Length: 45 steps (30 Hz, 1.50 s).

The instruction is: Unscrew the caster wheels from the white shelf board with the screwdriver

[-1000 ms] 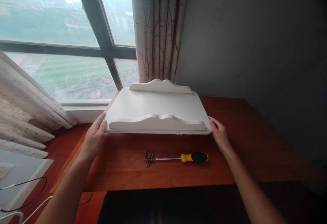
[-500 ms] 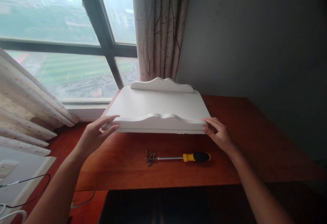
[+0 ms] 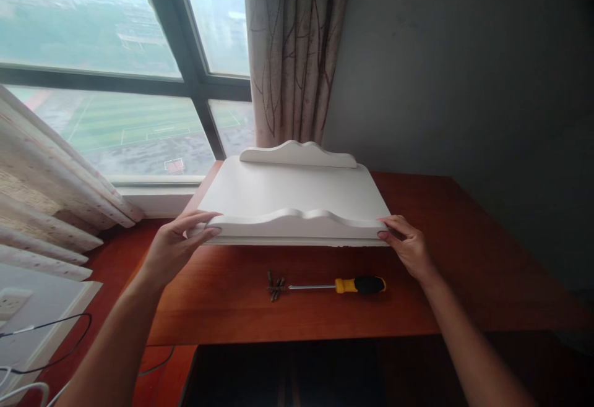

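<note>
A white board piece (image 3: 297, 187) with wavy raised strips along its front and back lies on the reddish wooden table (image 3: 464, 271). My left hand (image 3: 179, 243) pinches the left end of the front strip between thumb and fingers. At the strip's right end, my right hand (image 3: 408, 243) grips in the same way. In front of the board, a screwdriver (image 3: 359, 284) with a yellow and black handle lies with its shaft toward the left. Several small screws (image 3: 275, 286) sit in a pile near its tip.
A window (image 3: 139, 122) and a patterned curtain (image 3: 297, 54) are behind the table. Another curtain (image 3: 51, 172) hangs at the left, above a wall socket (image 3: 13, 303) and cables (image 3: 83, 333). A grey wall stands at the right.
The board's front edge looks slightly nearer and further right, with both hands still at its ends. The whole view has shifted a little.
</note>
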{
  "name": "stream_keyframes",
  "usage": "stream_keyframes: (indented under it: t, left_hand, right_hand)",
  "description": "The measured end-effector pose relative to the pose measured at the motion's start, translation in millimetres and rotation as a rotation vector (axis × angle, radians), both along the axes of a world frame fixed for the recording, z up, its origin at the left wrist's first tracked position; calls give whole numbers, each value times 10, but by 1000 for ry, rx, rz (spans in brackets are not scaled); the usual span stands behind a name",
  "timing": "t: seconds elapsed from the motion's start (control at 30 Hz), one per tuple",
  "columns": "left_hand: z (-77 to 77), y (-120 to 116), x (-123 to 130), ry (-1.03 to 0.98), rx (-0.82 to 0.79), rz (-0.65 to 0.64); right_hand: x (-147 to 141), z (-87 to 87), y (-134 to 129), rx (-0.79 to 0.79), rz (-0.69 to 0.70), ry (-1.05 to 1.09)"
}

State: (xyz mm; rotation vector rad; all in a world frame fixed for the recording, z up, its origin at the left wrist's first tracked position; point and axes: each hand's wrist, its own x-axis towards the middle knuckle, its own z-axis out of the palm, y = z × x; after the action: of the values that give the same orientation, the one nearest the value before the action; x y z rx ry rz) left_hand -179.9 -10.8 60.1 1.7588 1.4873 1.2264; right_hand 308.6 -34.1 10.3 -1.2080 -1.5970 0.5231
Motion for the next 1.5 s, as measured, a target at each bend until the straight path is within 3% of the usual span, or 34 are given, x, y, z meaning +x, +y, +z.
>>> stream_keyframes:
  t: [0.2, 0.63, 0.77, 0.87, 1.0, 1.17, 1.33, 1.5]
  left_hand:
    - [99, -46, 64, -98, -30, 17]
    - [79, -170, 99, -38, -74, 79]
    - [129, -147, 120, -84, -113, 96]
    - [195, -59, 123, -124, -56, 58]
    - [246, 114, 94, 84, 91, 87]
    - [166, 306, 33, 399, 278, 12]
    - [88, 360, 28, 475, 349, -23]
    - [100, 290, 62, 459, 294, -9]
  right_hand:
    - [6, -23, -18, -27, -21, 101]
    - [23, 42, -165, -51, -32, 67]
    - [9, 149, -148, -57, -17, 157]
    - [2, 299, -70, -5, -12, 202]
    - [23, 435, 117, 104, -43, -67]
    - [35, 379, 330, 264, -67, -443]
    - [53, 289, 397, 316, -139, -570]
    - [65, 295, 359, 192, -42, -561]
